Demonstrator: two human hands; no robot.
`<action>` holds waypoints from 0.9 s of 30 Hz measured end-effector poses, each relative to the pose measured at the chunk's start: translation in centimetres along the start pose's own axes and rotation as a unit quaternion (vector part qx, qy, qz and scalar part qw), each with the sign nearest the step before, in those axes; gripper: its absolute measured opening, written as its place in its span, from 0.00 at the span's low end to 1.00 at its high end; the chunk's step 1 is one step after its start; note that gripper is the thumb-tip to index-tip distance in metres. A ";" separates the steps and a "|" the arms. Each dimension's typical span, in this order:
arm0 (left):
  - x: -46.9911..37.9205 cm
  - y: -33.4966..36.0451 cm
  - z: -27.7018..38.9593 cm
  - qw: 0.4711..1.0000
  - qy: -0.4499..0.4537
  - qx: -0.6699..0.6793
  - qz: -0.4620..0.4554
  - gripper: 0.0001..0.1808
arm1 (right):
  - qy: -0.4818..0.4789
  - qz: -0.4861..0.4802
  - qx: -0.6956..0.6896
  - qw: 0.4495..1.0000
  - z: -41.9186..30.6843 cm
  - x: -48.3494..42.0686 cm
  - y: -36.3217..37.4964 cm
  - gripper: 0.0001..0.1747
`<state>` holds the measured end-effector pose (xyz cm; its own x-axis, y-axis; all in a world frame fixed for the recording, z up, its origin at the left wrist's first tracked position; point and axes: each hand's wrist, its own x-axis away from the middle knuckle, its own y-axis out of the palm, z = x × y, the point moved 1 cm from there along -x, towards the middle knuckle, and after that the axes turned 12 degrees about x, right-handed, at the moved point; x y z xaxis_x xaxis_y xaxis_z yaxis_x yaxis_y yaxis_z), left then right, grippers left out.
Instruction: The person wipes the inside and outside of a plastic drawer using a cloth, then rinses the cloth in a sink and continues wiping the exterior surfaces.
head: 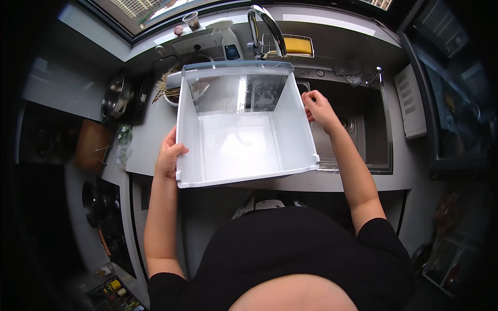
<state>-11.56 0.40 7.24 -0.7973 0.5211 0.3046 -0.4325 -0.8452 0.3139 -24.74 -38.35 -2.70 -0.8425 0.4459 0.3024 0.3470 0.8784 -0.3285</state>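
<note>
A white plastic refrigerator drawer (239,144) with a clear front panel (237,67) is held tilted over the counter and the left part of the sink. Nothing lies inside it. My left hand (168,157) grips its left wall, the thumb over the rim and the fingers on the outer side. Close by the outer face of the right wall is my right hand (321,110), its fingers curled. Whether those fingertips touch the drawer or hold something is hidden.
Behind the drawer stand a chrome faucet (255,31), a white spray bottle (230,41) and a wire rack with a yellow sponge (297,46). The dark sink (350,140) is at right. Left are wooden skewers (165,87), a steel pot (116,95) and a cutting board (91,144).
</note>
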 end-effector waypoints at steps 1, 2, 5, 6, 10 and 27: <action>-0.1 0.0 -0.7 1.000 0.001 0.004 -0.003 0.37 | 0.002 0.061 -0.074 0.995 0.3 -1.9 -0.9 0.25; -0.1 0.2 -1.3 1.000 -0.003 0.026 0.006 0.37 | -0.001 0.080 -0.085 0.993 0.4 -4.2 -1.9 0.24; 0.2 0.7 -2.5 0.998 -0.014 0.052 0.035 0.37 | 0.012 0.018 -0.174 0.984 -0.3 -11.0 -2.1 0.26; 0.3 0.7 -2.9 0.997 -0.011 0.067 0.040 0.37 | 0.028 -0.055 -0.253 0.966 -0.4 -13.0 -1.6 0.27; 0.7 0.7 -4.3 0.994 0.009 0.095 0.046 0.38 | 0.072 -0.142 -0.284 0.946 0.8 -17.5 0.8 0.32; -1.5 0.1 -8.7 0.990 0.032 0.132 0.044 0.38 | 0.023 -0.156 -0.117 0.981 0.9 -14.9 0.8 0.49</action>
<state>-14.10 -1.48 -0.95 -0.8555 0.4316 0.2860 -0.2419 -0.8216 0.5161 -12.30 -44.48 -8.31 -0.9049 0.1520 0.3976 0.1649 0.9863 -0.0018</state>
